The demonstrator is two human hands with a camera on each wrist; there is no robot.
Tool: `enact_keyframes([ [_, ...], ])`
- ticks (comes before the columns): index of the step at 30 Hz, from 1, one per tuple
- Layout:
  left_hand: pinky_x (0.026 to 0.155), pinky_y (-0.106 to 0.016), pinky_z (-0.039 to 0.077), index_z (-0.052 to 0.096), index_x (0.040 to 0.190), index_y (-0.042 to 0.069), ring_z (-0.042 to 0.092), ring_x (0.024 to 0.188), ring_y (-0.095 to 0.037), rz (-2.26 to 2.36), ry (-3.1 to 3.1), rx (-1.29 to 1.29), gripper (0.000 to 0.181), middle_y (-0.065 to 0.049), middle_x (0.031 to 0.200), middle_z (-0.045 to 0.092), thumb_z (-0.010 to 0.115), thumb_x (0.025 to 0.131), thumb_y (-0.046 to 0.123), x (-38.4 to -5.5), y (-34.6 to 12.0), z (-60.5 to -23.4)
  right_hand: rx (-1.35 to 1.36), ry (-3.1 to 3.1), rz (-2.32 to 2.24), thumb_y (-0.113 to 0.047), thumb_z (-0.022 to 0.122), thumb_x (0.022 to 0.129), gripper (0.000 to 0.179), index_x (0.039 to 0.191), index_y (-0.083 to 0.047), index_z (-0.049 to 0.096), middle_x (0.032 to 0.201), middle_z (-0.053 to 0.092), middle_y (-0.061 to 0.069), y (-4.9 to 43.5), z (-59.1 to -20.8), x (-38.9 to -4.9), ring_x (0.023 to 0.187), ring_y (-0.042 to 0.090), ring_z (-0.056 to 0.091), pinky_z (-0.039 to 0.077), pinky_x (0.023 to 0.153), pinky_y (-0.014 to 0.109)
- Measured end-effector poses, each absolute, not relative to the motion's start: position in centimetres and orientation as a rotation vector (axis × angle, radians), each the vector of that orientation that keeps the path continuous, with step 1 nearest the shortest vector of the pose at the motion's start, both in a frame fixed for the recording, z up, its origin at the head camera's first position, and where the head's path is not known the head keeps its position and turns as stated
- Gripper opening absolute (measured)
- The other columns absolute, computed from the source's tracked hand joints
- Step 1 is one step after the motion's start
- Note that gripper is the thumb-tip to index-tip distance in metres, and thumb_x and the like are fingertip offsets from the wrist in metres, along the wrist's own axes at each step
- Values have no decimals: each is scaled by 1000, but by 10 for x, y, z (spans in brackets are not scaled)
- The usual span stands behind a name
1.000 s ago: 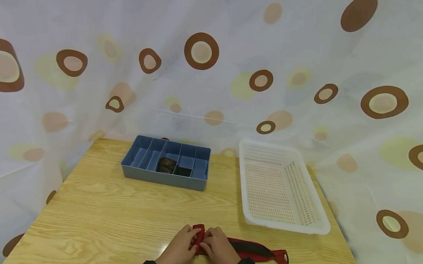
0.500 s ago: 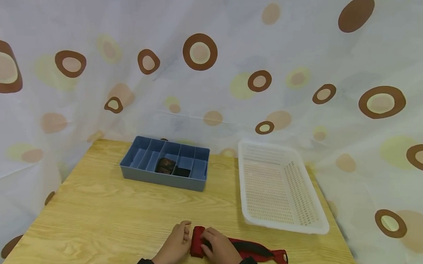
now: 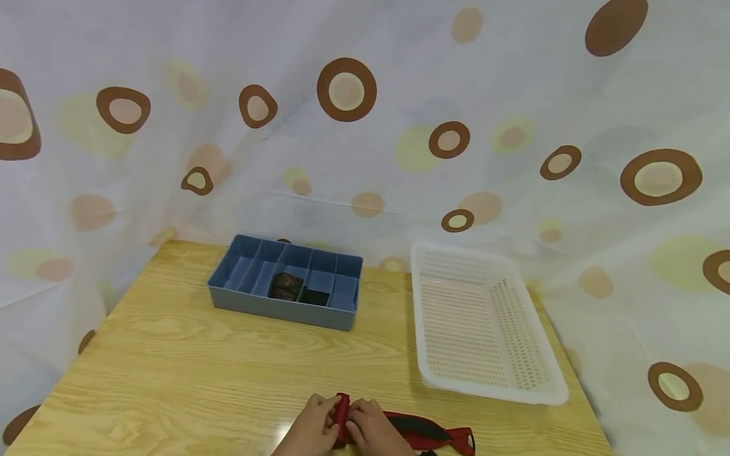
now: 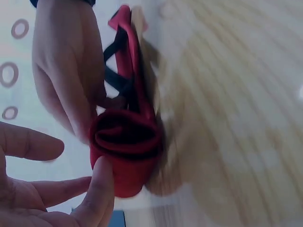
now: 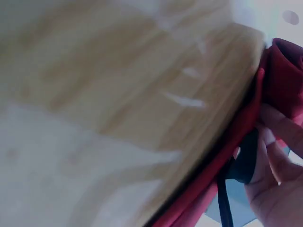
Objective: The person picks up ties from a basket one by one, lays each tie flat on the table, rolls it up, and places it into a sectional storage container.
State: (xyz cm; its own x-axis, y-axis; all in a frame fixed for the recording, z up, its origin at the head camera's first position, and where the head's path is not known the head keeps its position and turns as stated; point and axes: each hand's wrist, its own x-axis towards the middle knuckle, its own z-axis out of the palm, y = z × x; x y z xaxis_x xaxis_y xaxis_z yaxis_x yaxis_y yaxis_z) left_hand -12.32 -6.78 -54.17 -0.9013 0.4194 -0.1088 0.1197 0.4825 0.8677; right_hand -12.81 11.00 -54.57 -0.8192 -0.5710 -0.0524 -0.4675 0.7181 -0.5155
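Note:
A red fabric band [image 3: 343,420] with a black strap [image 3: 418,428] lies along the table's near side, its left part wound into a thick roll. Its flat tail runs to the right and ends in a small loop [image 3: 463,441]. My left hand [image 3: 306,428] holds the roll from the left, with thumb and a fingertip on it; another finger [image 4: 35,143] stands off in the left wrist view. From the right, my right hand [image 3: 380,435] pinches the band just behind the roll, beside the black strap [image 5: 244,158]. The layered spiral of the roll [image 4: 128,137] shows end-on.
At the back stands a blue divided tray [image 3: 280,308] with a brown patterned item [image 3: 286,287] and a black item [image 3: 315,297] in its compartments. A white perforated basket [image 3: 462,335] is at the back right. A patterned curtain [image 3: 367,154] hangs behind the wooden table [image 3: 185,369].
My left hand came off the roll half a second ago and is back on it now. The band's tail has slid left toward the roll. Tray and basket stay put.

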Motion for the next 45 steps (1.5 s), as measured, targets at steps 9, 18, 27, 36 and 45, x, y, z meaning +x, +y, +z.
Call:
enact_keyframes([
  [9,56,-16,35,40,135,-13,39,72,-8,1353,2386,497,59,-12,106,42,58,80,1,-118,-49,-548,-755,3025,-711,-7,72,79,16,93,-9,64,98,55,1,108,-545,-125,90,16,51,49,75,27],
  [18,72,-28,47,29,137,-15,52,92,-22,1549,2293,327,64,-17,109,47,55,82,2,-125,-57,-553,-762,2857,-748,-14,72,82,14,90,-14,61,94,60,-3,111,-540,-125,81,4,57,49,68,20],
  [27,70,-31,48,34,134,-15,57,87,-20,1616,2183,315,56,-19,105,56,57,86,3,-126,-64,-548,-489,2722,-1097,-4,71,79,16,90,-9,60,93,58,2,113,-550,-128,83,13,61,51,67,20],
  [36,63,-18,47,45,126,-8,52,78,-9,1441,2488,431,46,-13,103,50,61,84,2,-115,-56,-542,-522,2857,-881,-5,72,79,7,84,-7,69,92,54,-2,105,-549,-127,83,12,51,45,68,23],
  [45,70,-26,49,58,120,-7,54,87,-19,1080,2687,620,41,-11,107,50,64,85,13,-113,-46,-533,-386,2669,-1224,8,61,82,23,100,-2,51,98,51,8,114,-550,-128,83,12,55,51,68,21],
])
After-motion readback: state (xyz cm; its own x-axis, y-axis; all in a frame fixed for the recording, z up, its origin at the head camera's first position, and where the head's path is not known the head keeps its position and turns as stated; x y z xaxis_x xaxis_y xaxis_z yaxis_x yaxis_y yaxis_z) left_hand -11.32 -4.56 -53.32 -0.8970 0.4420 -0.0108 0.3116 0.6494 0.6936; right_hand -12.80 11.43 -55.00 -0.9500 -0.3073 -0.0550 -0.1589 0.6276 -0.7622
